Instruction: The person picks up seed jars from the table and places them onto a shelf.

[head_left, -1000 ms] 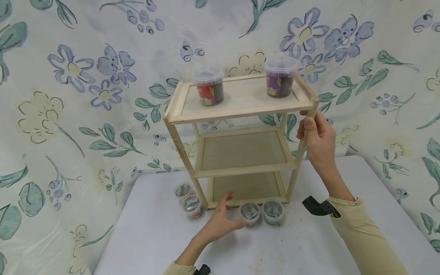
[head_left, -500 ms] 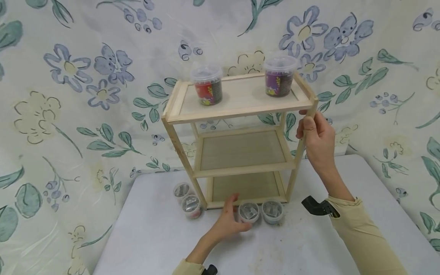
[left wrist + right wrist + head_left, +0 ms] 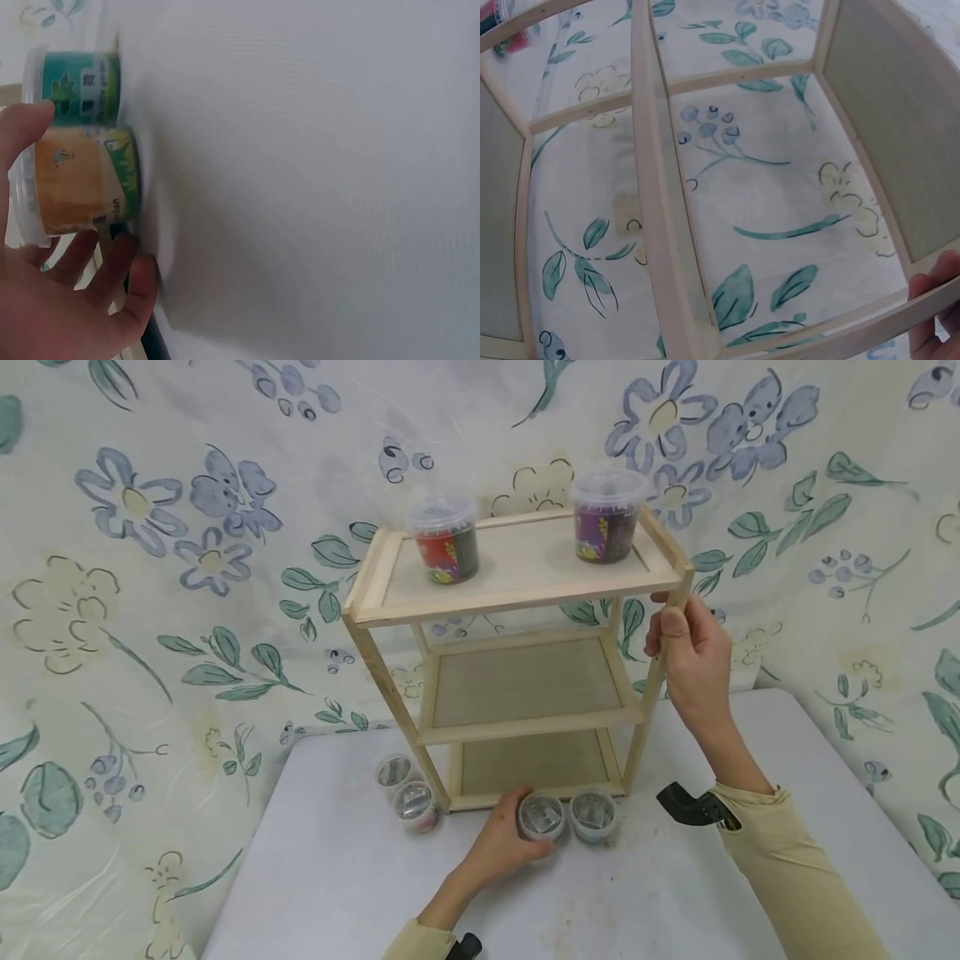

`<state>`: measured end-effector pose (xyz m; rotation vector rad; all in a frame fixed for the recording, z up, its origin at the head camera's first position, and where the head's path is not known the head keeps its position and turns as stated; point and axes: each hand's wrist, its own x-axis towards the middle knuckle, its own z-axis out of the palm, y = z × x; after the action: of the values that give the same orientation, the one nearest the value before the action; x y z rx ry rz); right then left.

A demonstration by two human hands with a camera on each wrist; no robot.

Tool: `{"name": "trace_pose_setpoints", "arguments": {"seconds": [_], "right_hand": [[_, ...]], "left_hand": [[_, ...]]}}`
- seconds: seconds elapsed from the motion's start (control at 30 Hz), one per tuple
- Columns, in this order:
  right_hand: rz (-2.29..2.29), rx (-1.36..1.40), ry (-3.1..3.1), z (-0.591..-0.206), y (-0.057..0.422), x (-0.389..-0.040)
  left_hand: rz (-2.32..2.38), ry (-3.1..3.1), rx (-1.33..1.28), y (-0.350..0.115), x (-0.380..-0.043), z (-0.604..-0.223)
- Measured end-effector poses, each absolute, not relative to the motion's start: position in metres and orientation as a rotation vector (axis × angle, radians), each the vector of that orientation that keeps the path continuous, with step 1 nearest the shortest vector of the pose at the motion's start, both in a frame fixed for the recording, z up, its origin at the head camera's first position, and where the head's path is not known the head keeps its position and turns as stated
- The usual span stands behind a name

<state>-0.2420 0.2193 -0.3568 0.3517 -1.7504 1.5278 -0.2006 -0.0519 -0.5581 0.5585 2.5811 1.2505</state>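
Head: on the white table, the left hand curls round an orange, clear-lidded plastic tub; the right hand grips the pale wooden three-tier rack. Left wrist: best drawn clear of the adjoining teal plastic tub. Right wrist: the post wants light steadying.

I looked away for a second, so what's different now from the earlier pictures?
The left hand has moved rightward to the orange-labelled tub in front of the wooden shelf, and its fingers and thumb now curl around that tub. Nothing has been let go. The right hand still grips the shelf's front post, and the red-labelled tub and purple-labelled tub remain on top.
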Motion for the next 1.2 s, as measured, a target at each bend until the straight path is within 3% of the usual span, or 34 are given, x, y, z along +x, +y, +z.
{"name": "trace_pose_setpoints", "arguments": {"seconds": [1.2], "right_hand": [[1.539,0.307,-1.767,-0.3523,0.2154,-0.2379]], "left_hand": [[1.133,2.721,0.455,-0.0536,-0.2004,-0.5568]]}}
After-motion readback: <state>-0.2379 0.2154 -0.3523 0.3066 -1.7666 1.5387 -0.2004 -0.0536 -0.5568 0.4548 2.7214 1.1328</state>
